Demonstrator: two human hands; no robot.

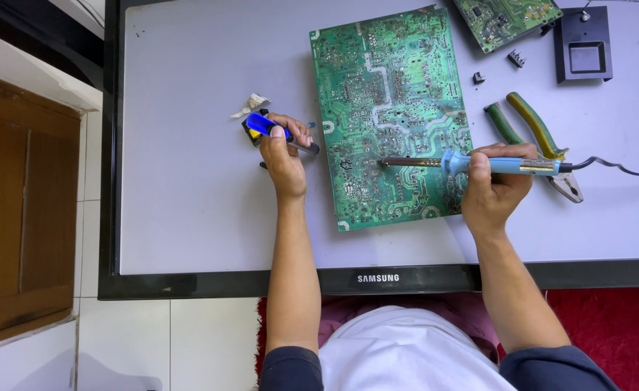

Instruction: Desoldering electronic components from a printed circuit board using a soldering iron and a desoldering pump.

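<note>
**Onlooker:** Soldering iron (479, 163), blue-handled with a brown metal shaft and a black cord, lies level in the person's right hand (495, 190), whose fingers are wrapped tight around the grip. Its tip rests on the large green circuit board (388, 116), solder side up, at the board's lower middle.

**Colleague:** And the other hand?

**Onlooker:** The left hand (283, 156) sits just off the board's left edge, closed on a blue and yellow tool with a dark tip (272, 129). That tip points toward the board. A crumpled scrap of white paper (250, 105) lies just beyond the tool, farther from the board.

**Colleague:** What is the board lying on?

**Onlooker:** A flat pale grey screen panel with a black frame (189, 217), laid face up as a work surface. The board is set slightly tilted on its middle.

**Colleague:** Anything else near the board?

**Onlooker:** To its right, a pair of green-handled pliers (533, 134) lies under the iron's handle, jaws toward the person. Beyond the board's upper right corner sits a smaller green circuit board (504, 20), partly cut off by the picture's edge. Right of that stands a black square stand (584, 45), and two small black components (515, 58) lie between it and the large board.
</note>
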